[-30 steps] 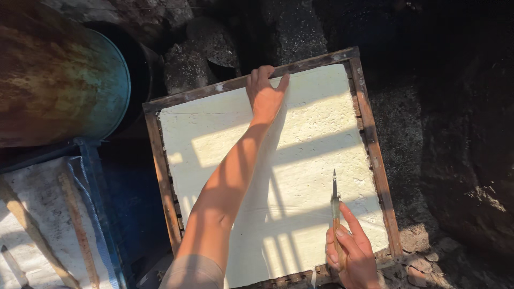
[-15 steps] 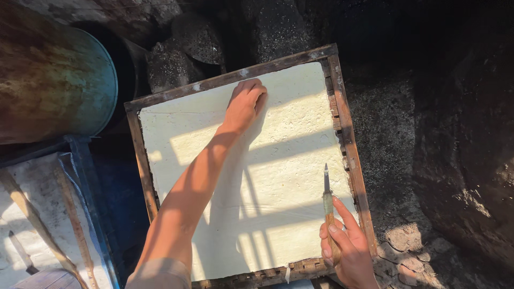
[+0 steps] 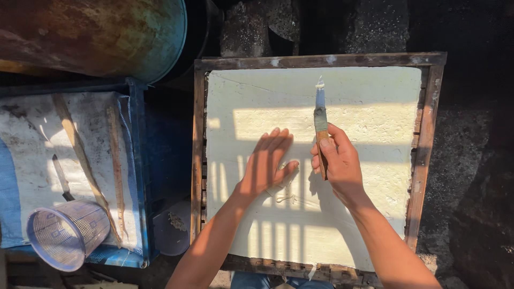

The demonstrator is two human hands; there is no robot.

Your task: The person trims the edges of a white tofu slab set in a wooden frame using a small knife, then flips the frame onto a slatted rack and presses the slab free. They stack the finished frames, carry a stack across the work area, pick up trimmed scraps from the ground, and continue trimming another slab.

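A wooden frame (image 3: 199, 155) holds a pale cream slab (image 3: 375, 107) that fills it edge to edge. My left hand (image 3: 267, 163) lies flat and open on the slab near its middle, fingers pointing away from me. Beside it, my right hand (image 3: 337, 163) grips the wooden handle of a knife (image 3: 320, 115). The blade points toward the far edge, its tip smeared with white paste.
A rusty blue-rimmed barrel (image 3: 96, 35) stands at the top left. A blue crate (image 3: 136, 171) covered with a white cloth holds wooden sticks (image 3: 80, 155), a second knife (image 3: 61, 179) and a tipped mesh basket (image 3: 67, 233). Dark rough ground lies right of the frame.
My left hand has drawn back from the slab's far edge to its middle. My right hand has carried the knife from the near right corner up to the centre.
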